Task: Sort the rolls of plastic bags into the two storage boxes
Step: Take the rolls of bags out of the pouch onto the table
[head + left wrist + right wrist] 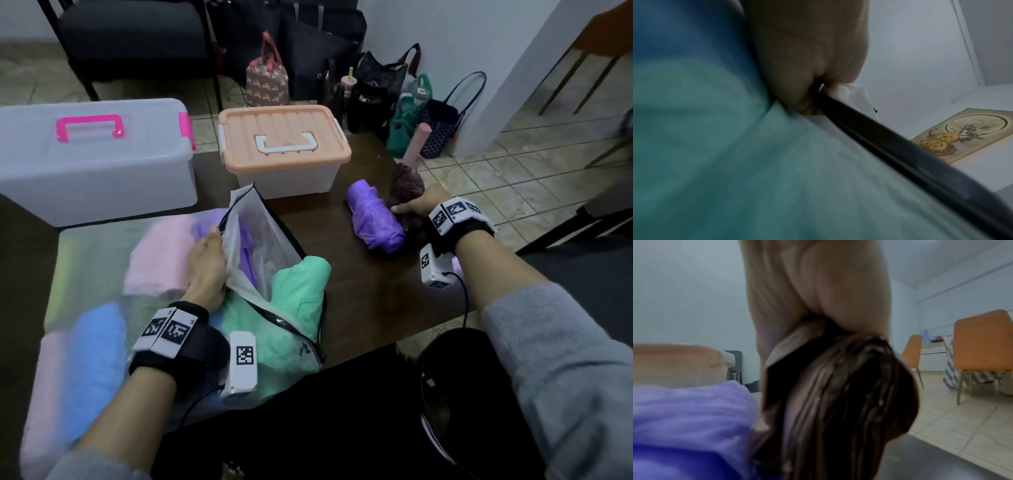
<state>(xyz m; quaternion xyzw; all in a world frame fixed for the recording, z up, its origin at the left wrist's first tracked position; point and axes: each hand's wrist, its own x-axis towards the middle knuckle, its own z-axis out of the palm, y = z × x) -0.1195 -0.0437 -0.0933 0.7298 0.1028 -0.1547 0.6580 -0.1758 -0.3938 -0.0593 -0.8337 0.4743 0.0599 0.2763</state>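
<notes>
A large translucent zip bag [260, 219] lies at the front left of the dark table [342, 274], holding pink [161, 253], blue [96, 349] and green [294, 308] rolls. My left hand [212, 246] pinches the bag's opening edge; in the left wrist view, the left hand [813, 91] grips the black zipper strip [890, 146] over the green roll [715, 146]. My right hand [411, 205] grips a dark brown roll [407, 188] on the table, touching a purple roll [375, 219]. The right hand [813, 324] wraps the brown roll [838, 402] beside the purple roll [684, 426].
Two lidded boxes stand at the back of the table: a clear one with a pink handle [96, 154] and a peach-lidded one [284, 147]. Several bags [394, 96] sit on the tiled floor beyond. A black chair [130, 37] stands far left.
</notes>
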